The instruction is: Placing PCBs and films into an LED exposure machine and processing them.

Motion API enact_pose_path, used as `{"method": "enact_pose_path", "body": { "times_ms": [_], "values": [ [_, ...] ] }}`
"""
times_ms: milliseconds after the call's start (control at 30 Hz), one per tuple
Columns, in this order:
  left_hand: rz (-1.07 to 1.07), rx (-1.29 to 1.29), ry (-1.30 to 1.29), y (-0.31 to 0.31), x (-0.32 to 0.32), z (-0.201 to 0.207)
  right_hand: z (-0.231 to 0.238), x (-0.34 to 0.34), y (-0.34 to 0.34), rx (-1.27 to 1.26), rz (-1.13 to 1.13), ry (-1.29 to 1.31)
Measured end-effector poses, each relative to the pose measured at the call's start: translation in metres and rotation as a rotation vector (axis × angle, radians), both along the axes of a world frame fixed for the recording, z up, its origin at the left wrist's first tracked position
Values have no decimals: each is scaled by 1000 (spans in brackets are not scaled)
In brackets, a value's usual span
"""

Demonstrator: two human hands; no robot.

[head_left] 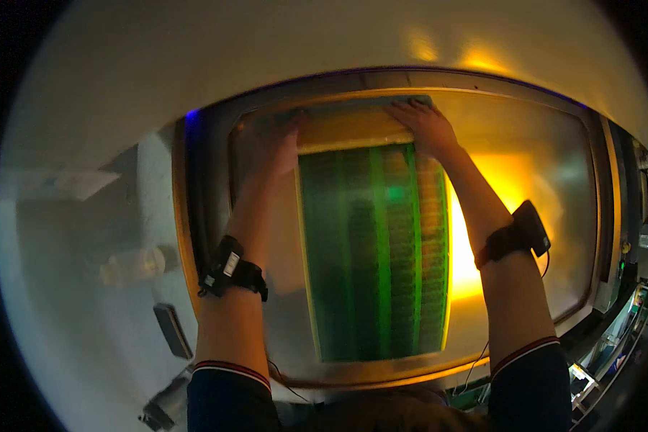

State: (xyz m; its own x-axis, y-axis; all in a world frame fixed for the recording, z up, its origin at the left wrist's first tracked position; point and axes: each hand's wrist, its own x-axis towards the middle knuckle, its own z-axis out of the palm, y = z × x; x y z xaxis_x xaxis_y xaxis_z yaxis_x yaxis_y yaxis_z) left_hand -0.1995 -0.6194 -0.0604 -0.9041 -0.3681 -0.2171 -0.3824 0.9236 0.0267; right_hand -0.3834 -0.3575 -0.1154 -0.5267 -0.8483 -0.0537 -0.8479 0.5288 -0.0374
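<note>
- big framed bed, glowing yellow on the right
- green striped panel lying mid-bed
- right hand near its far-right corner, kinda outstretched, can't tell if it's gripping
- left hand near far-left corner, blurry, can't tell either

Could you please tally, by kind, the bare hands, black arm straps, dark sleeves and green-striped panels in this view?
Bare hands: 2 (left hand, right hand)
Black arm straps: 2
Dark sleeves: 2
Green-striped panel: 1
Total: 7
</note>
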Motion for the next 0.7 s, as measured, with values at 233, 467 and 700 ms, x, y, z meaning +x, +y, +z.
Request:
{"method": "enact_pose_path", "body": {
  "times_ms": [233,467,700],
  "values": [
    [76,142,80,-17,-5,-30,-25,-29,-15,-100,70,58],
    [-16,13,-153,88,154,-13,19,148,96,-58,110,-47],
    [-248,340,-632,366,395,60,66,405,405,299,295,-494]
  ]
}}
